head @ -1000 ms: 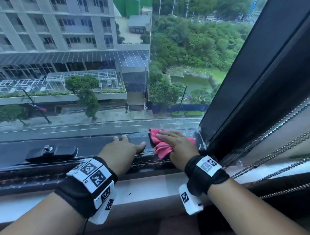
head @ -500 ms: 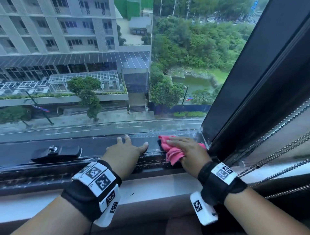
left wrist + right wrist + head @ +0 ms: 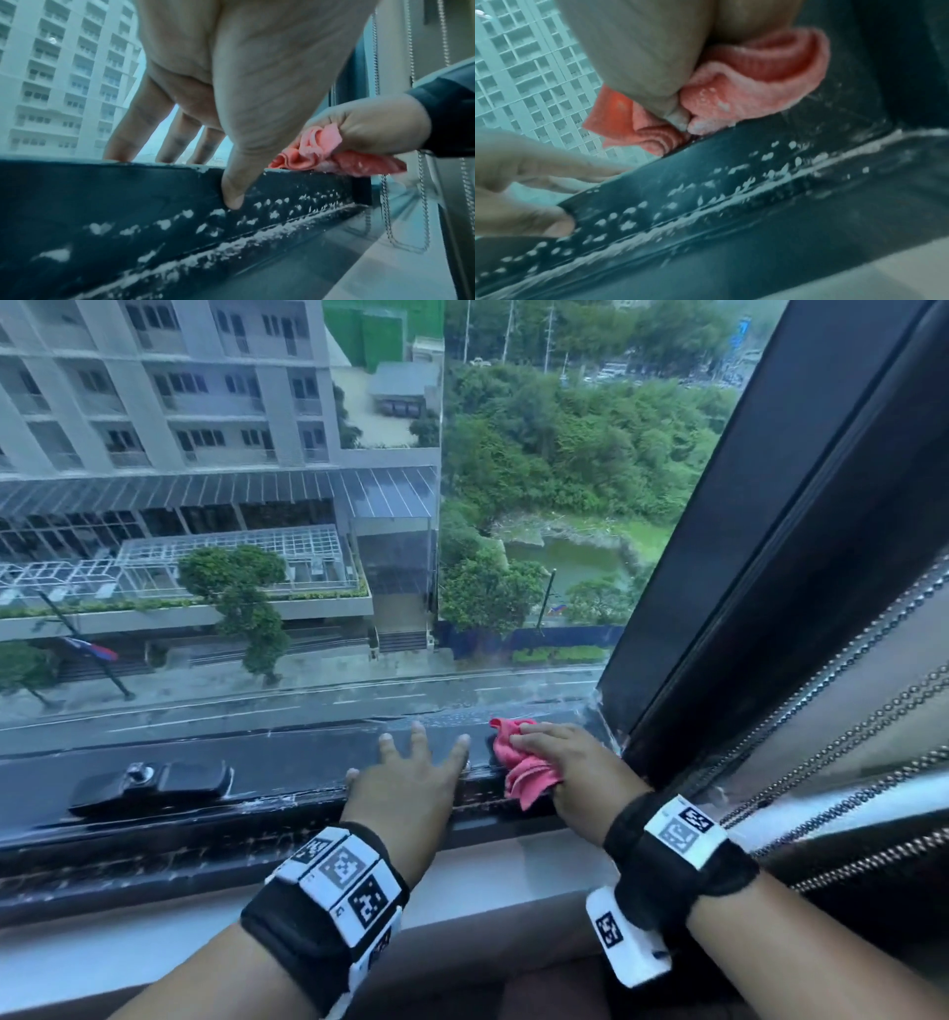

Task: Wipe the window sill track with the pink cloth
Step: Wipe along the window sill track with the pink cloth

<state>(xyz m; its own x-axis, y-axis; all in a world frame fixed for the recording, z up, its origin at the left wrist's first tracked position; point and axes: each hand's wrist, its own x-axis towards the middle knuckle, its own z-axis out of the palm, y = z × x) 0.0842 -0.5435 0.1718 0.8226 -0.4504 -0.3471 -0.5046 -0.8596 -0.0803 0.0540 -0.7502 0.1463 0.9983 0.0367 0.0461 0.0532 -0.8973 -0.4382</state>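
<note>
Dark window sill track [image 3: 287, 801] runs left to right, speckled with white residue. On it the left hand [image 3: 405, 788] rests flat, fingers spread. Just right, the right hand [image 3: 575, 773] clutches the bunched pink cloth [image 3: 524, 770] near the track's right end; unwiped length lies leftward. Beyond, glass and a city street.

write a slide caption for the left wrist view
Left hand braced on the foam-flecked dark window sill track while the right hand presses a crumpled pink cloth onto its top edge.

Looks like a high-rise apartment or office room: big window [image 3: 359, 557] way above the street [image 3: 257, 706], roller-blind chains [image 3: 847, 742] alongside.
</note>
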